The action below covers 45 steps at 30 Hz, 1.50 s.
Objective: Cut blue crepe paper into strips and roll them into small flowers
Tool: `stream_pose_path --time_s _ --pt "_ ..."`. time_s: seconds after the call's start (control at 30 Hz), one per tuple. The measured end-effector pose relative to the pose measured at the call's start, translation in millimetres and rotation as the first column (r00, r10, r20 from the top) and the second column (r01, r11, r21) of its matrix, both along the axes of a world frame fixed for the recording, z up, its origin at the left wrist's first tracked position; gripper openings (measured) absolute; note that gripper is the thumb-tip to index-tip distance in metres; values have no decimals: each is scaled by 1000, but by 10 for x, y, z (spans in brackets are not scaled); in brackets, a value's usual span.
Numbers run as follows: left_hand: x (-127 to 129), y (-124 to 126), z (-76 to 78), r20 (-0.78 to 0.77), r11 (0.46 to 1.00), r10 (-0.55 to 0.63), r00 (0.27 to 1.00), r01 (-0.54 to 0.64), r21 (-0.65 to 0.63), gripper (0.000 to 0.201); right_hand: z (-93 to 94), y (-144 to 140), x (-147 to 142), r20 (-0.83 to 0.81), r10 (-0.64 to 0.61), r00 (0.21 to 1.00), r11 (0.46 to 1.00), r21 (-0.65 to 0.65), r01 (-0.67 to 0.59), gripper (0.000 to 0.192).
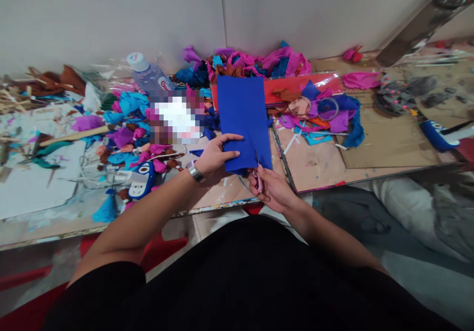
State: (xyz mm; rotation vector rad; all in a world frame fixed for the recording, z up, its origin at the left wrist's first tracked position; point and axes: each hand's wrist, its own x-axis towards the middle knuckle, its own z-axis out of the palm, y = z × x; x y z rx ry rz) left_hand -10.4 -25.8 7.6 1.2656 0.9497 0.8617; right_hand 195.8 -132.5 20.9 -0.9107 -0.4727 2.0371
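Note:
A sheet of blue paper [240, 111] is held over the table's front part. My left hand [219, 152] grips its lower left side, thumb and forefinger lying on top and the other fingers hidden beneath. With my right hand [272, 187] I hold small scissors with pink handles [259, 182]. Their dark blades reach into the sheet's lower right part, where a slit runs upward. My right fingers are closed around the handles.
Crumpled coloured paper [126, 104] covers the left side around a clear bottle [148, 74]. Blue-and-white power strips [142, 179] lie left and far right. Behind the sheet are red packets [314, 82]; a tape roll [328, 109] and cardboard [388, 143] lie to the right.

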Motion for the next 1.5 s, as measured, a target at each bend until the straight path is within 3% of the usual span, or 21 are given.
stream_pose_path --time_s 0.43,0.7,0.93,1.5 --pt "3 -7 21 3 1000 -8 1000 8 1 53 1 -5 -9 2 -2 1000 1000 23 2 49" --pt "26 -28 73 54 996 35 998 -30 -83 55 28 -42 3 -3 8 1000 1000 -4 -8 48" --pt "2 -2 34 -15 1000 -4 1000 4 11 54 7 -17 -12 3 15 1000 1000 15 -15 51" --pt "7 -8 29 18 999 -11 1000 11 -32 54 4 0 -32 -2 0 1000 999 35 0 49"
